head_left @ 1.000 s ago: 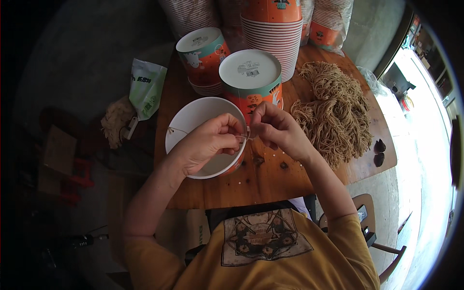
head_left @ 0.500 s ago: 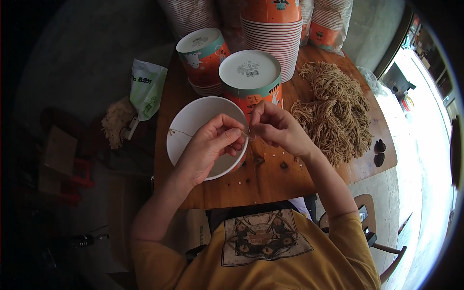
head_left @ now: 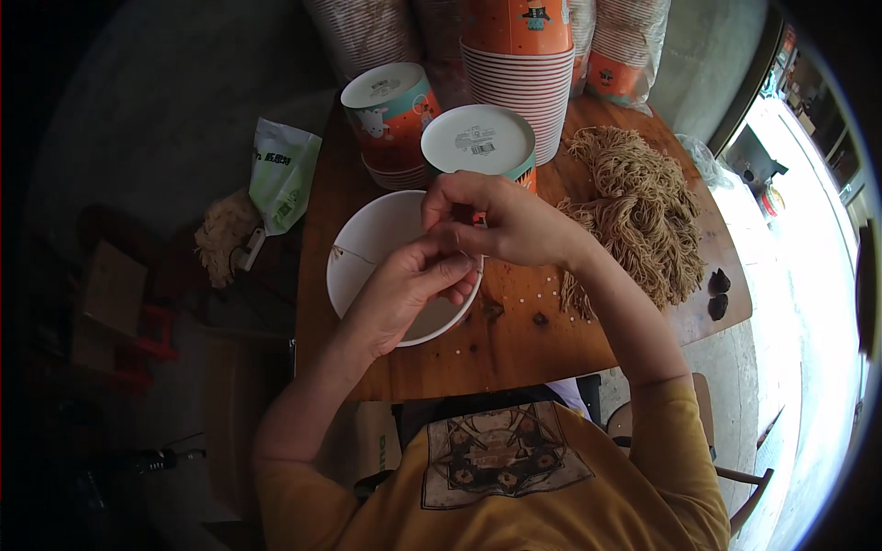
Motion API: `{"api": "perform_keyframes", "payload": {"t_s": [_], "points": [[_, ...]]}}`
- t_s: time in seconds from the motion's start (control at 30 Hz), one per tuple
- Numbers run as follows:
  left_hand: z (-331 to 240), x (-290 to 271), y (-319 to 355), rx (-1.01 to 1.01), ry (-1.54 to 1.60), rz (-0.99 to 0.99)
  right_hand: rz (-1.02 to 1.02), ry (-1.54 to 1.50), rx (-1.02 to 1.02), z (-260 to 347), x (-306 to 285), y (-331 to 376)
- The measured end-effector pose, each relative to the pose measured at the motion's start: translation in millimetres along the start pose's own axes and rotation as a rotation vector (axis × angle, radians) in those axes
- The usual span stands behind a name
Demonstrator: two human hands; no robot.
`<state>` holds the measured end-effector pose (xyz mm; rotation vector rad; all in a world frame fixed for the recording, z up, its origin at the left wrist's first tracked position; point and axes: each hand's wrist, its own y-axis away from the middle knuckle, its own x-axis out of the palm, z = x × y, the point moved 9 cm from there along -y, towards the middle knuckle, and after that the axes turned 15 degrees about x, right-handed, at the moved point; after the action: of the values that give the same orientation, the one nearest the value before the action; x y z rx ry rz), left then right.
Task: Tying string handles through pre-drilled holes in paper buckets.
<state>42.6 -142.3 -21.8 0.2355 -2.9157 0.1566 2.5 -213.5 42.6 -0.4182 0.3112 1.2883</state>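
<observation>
A white paper bowl (head_left: 363,241) sits on the wooden table (head_left: 514,340) in front of me. Both my hands meet above its right side. My left hand (head_left: 409,289) pinches a thin noodle strand (head_left: 354,254) that runs left across the bowl. My right hand (head_left: 501,220) closes its fingertips on the same strand, close to my left thumb. A heap of brown dried noodles (head_left: 634,216) lies to the right of my right forearm.
Upturned orange paper bowls (head_left: 390,119) and a second one (head_left: 478,142) stand behind the white bowl, with tall stacks (head_left: 519,55) at the back. A green-white bag (head_left: 280,174) hangs off the left edge. Two dark lumps (head_left: 718,294) lie at the right edge.
My right hand has shifted left over the bowl's rim, and my left hand has slid a little lower right; both still pinch the strand.
</observation>
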Motion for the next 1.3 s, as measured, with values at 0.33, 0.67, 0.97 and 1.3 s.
{"api": "perform_keyframes", "payload": {"t_s": [0.33, 0.67, 0.97, 1.3], "points": [[1, -4, -5, -0.003, 0.013, -0.034, -0.55, 0.297, 0.018, 0, -26, 46], [5, -5, -11, -0.046, -0.015, -0.016, -0.363, -0.262, 0.503, -51, 6, 68], [14, 2, -5, -0.217, 0.146, 0.061, -0.342, -0.11, 0.275, -30, 27, 74], [2, 9, -8, -0.14, -0.053, 0.036, -0.419, 0.418, -0.108, 5, -11, 66]]}}
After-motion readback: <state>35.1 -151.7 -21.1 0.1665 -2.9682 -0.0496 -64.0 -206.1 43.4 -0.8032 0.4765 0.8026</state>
